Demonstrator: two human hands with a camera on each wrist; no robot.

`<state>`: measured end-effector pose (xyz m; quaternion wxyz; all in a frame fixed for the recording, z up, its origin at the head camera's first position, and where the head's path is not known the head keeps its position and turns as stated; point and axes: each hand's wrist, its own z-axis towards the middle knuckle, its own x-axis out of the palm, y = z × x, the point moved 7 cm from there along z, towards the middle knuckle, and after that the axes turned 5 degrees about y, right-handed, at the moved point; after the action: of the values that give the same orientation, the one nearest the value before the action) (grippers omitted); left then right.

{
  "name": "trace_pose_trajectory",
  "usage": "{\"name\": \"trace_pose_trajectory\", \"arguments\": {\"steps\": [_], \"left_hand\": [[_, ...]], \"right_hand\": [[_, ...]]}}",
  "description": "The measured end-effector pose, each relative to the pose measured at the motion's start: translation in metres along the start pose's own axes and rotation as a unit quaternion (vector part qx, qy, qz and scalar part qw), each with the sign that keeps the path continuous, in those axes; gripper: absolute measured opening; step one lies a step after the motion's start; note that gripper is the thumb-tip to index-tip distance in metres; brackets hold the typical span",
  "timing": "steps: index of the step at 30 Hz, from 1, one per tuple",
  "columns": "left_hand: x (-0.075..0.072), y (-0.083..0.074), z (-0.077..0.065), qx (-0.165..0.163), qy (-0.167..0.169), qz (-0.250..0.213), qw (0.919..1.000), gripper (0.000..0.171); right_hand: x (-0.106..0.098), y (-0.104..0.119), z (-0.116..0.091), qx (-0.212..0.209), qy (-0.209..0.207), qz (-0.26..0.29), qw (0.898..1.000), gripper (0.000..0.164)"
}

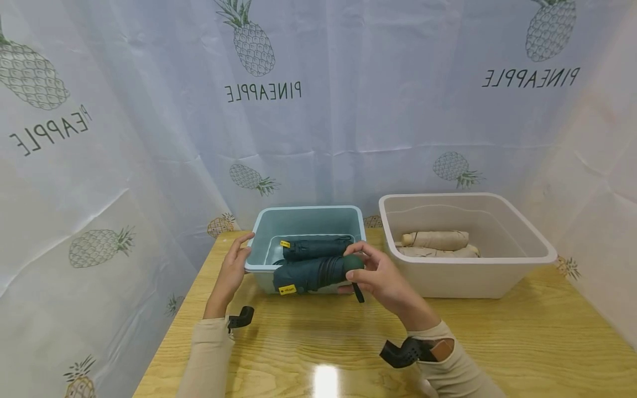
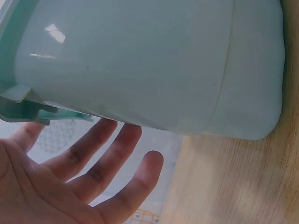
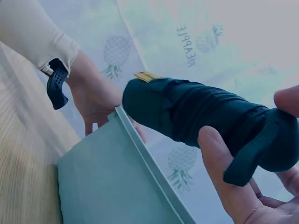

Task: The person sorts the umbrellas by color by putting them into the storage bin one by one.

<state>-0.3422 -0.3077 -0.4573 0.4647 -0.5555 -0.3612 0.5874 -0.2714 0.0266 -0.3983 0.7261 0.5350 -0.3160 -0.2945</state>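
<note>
My right hand point(image 1: 370, 273) holds a folded dark teal umbrella point(image 1: 303, 275) by its rounded end, tilted over the front rim of a light blue bin point(image 1: 311, 209). A yellow tag hangs from the umbrella's left part, and its wrist strap point(image 3: 247, 156) dangles beside my fingers. Inside the bin lies another dark folded umbrella point(image 1: 311, 249), also yellow-tagged. At the bin's left side is my left hand point(image 1: 231, 276); the left wrist view shows its spread, fairly straight fingers point(image 2: 110, 163) against the outer wall, just below the rim.
To the right stands a larger beige bin point(image 1: 463, 276) with beige wrapped bundles point(image 1: 438, 240) inside. Both bins rest on a wooden table point(image 1: 298, 342), close to a pineapple-printed curtain point(image 1: 348, 121) behind and at the sides.
</note>
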Motion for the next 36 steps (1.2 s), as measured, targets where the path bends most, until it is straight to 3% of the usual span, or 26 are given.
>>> {"name": "trace_pose_trajectory", "arguments": {"steps": [4,13,22,30,36], "left_hand": [[-0.001,0.0,0.0,0.0,0.0,0.0,1.0,0.046],[-0.003,0.005,0.001,-0.018,0.002,-0.001,0.9998,0.046],[-0.001,0.001,-0.002,0.0,-0.001,0.002,1.0,0.046],[0.0,0.002,-0.001,-0.002,-0.002,-0.001,1.0,0.045],[0.0,0.002,-0.001,-0.002,-0.002,-0.001,1.0,0.045]], "right_hand": [[-0.005,0.004,0.002,-0.008,-0.026,-0.003,1.0,0.031],[-0.007,0.017,0.018,-0.028,-0.032,0.041,0.998,0.032],[-0.012,0.026,0.04,-0.039,-0.051,0.083,0.995,0.034],[-0.021,0.02,0.052,-0.037,-0.063,0.119,0.99,0.03],[-0.03,0.01,0.06,-0.026,-0.096,0.133,0.986,0.028]]}}
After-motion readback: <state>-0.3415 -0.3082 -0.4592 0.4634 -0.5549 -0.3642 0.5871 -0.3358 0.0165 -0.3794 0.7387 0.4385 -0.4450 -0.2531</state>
